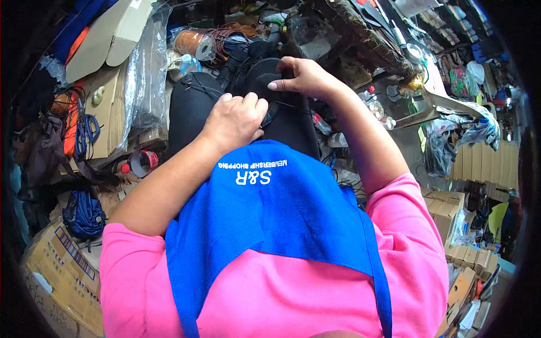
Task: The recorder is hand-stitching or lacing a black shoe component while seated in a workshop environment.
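Observation:
Across my black-trousered lap [189, 121] lies a black rounded item [262, 76]; dark on dark, its exact kind is unclear. My left hand [236, 118] is closed in a fist just near it, knuckles up, and hides whatever its fingers grip. A thin black cord [197, 84] runs over my left thigh toward that fist. On the far right side of the item, my right hand [304, 76] curls its fingers and thumb around the edge. The thumb is stretched along the black surface. A blue apron [270, 208] covers my front, over a pink shirt.
To my left are cardboard sheets [112, 112] with blue-handled scissors [87, 132], a bottle with a red label [141, 163] and a cardboard box [62, 270]. A spool of orange cord [194, 44] lies ahead. At right, a metal stand [417, 115] juts out among bags and bottles.

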Tool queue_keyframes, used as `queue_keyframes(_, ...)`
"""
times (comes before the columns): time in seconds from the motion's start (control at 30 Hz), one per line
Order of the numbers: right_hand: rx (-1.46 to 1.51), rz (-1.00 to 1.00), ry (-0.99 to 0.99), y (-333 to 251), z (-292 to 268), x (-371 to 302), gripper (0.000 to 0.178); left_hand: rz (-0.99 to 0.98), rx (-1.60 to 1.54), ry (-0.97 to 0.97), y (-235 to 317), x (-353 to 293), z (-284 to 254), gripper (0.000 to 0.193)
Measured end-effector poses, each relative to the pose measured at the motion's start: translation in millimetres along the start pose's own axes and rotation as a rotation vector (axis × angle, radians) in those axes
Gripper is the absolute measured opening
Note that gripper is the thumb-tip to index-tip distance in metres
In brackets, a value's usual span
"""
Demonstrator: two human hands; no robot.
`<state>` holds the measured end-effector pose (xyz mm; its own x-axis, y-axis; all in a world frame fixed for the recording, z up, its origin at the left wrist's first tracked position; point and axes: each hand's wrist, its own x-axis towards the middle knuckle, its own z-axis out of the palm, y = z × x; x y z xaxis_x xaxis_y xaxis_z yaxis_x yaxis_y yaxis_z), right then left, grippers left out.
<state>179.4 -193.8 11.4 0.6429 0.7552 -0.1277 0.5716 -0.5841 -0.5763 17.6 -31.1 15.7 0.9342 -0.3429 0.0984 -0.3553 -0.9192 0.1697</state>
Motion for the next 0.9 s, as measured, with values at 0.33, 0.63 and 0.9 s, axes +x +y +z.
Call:
queue_keyframes(0.33, 0.105, 0.125, 0.184, -7.0, 17.5, -14.1, 0.045, 0.019, -0.298, 0.19, -14.9, -6.9, 24.0, 0.033)
queue_keyframes(0.63, 0.213, 0.096, 0.225, -30.2, 12.8, -37.5, 0.041, -0.154, -0.694, 0.219, -61.4, 23.4, -4.4, 0.027)
queue_keyframes(0.9, 0.071, 0.068, -0.22, -35.5, 5.3, -42.5, 0.029, -0.104, -0.826, 0.133, -48.4, 57.1, 54.7, 0.034)
